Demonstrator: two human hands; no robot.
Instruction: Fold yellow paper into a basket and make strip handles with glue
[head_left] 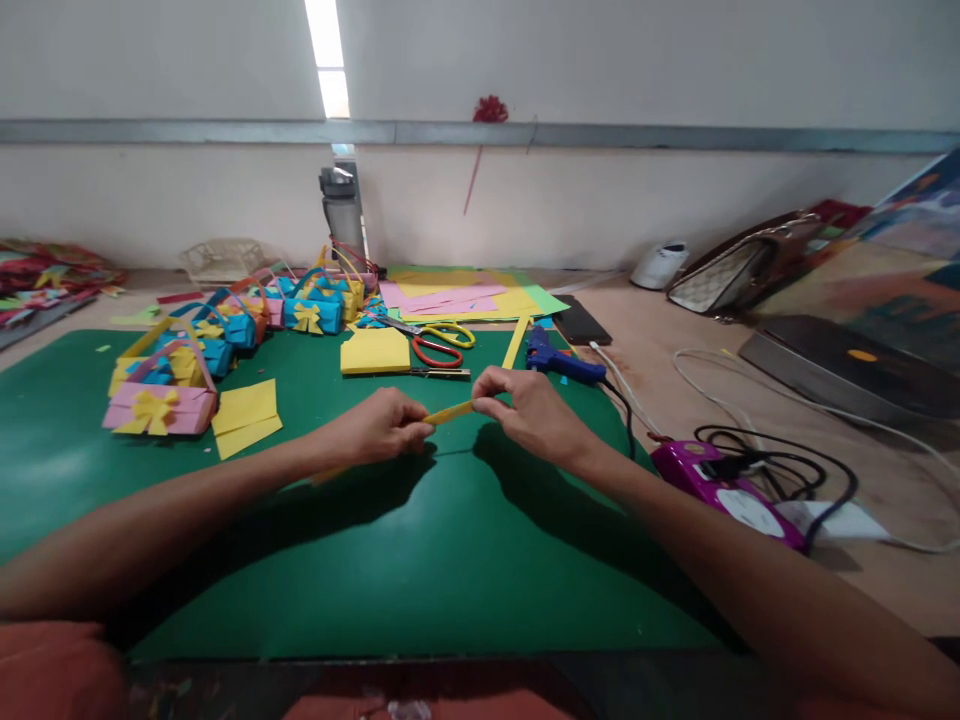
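Note:
A narrow yellow paper strip [451, 412] is stretched between my two hands, a little above the green mat [450, 560]. My left hand [379, 425] pinches one end, and part of the strip seems to trail below the wrist. The other end is pinched by the thumb and forefinger of my right hand [525, 410]. Just beyond the hands lie a folded yellow paper piece [375, 352], red-handled scissors [438, 352] and yellow-handled scissors [448, 334]. A second yellow strip [516, 342] rests beside a blue glue gun [562, 358], right of my right hand.
Small paper baskets [161, 408] with bows stand at the left, near a yellow paper sheet [246, 418]. Coloured paper [465, 295] is stacked at the back beside a dark phone [581, 320]. A purple power strip [727, 495] with cables sits right; a bottle [343, 210] stands behind.

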